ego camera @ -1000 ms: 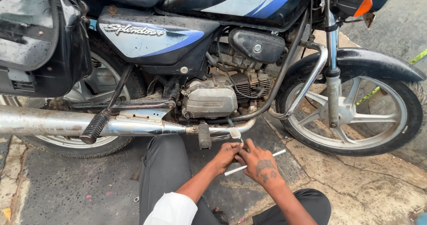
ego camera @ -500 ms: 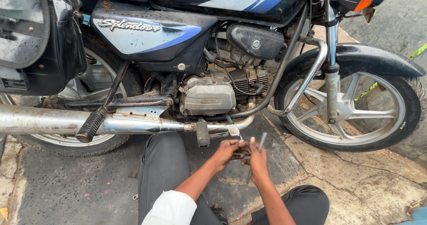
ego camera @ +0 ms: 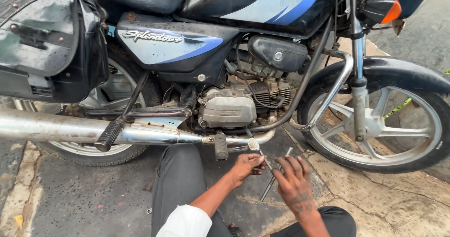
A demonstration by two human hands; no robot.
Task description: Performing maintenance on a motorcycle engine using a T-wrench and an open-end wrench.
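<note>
- Head view: your left hand (ego camera: 246, 166) is curled in a closed grip around a thin metal spanner (ego camera: 257, 149), whose rounded head points up toward the underside of the motorcycle (ego camera: 197, 54).
- Your right hand (ego camera: 293, 178) sits just beside the left, fingers (ego camera: 287, 164) spread and bent loosely; a slim metal rod (ego camera: 274, 181) runs slantwise under them. The fingers touch it, but you cannot tell whether they really clasp it.
- Both tools are low in front of you, just below the chrome exhaust pipe (ego camera: 140, 135) and the engine (ego camera: 227, 108), above the stained pavement (ego camera: 84, 195).
- A rubber footrest (ego camera: 220, 146) hangs just left of your left hand, touching nothing you hold.
- Your knees, in dark trousers (ego camera: 180, 181), frame both forearms; a white rolled sleeve (ego camera: 185, 222) shows on the left arm.
- The front wheel (ego camera: 379, 124) stands to the right, well apart from your hands, and a black saddlebag (ego camera: 51, 45) hangs at the far left over the rear wheel.
- A chrome crash guard (ego camera: 330, 94) curves down between engine and front wheel.
</note>
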